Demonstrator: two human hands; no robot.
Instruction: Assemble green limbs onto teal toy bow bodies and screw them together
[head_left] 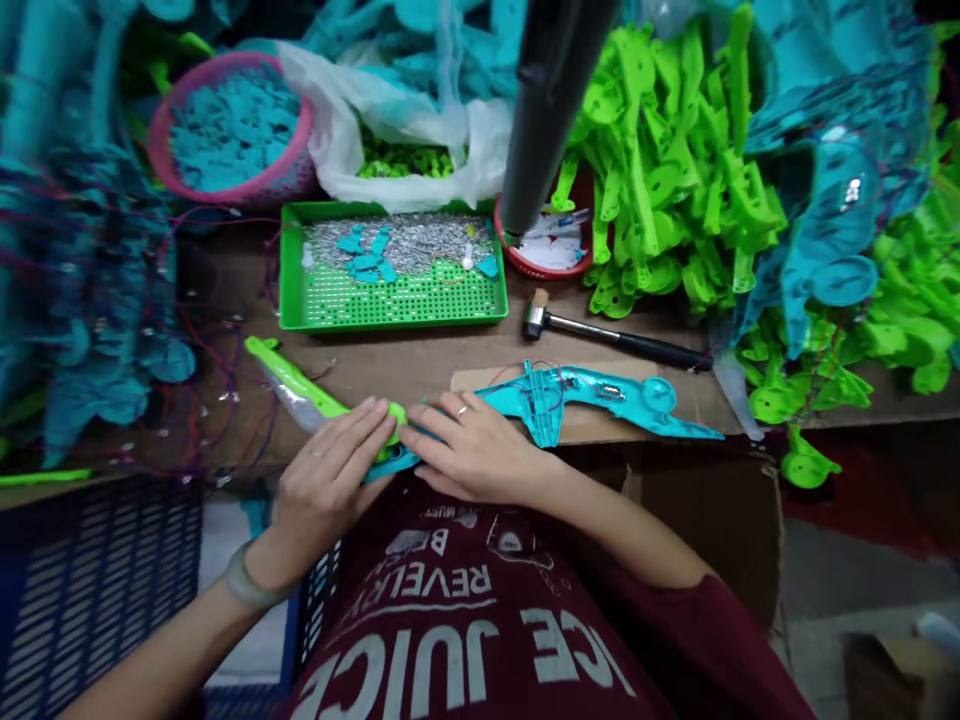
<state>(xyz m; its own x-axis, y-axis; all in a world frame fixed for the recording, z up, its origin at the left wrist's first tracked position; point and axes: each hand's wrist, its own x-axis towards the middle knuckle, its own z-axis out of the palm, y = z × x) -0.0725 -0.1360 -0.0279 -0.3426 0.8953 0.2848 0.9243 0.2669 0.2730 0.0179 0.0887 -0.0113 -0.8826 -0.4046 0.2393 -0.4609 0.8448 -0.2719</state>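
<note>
At the table's front edge lies a long blue plastic shell (630, 403) with ribs, thin wires and small metal parts inside. A lime-green plastic piece (306, 392) with a translucent side meets its left end. My left hand (330, 462) is closed on the green piece's lower end, fingers pressed together over it. My right hand (476, 450), with a ring on one finger, lies curled over the left part of the blue shell. The fingertips of both hands nearly meet where the two parts join, and they hide that joint.
Behind the hands stands a green tray (394, 325) of metal screws or pins and blue bits. A hammer (622, 337) lies to its right. A pink basket (306, 140), a red bowl (544, 270), green parts (660, 170) and blue shells (105, 330) surround it. A dark pole (551, 110) hangs overhead.
</note>
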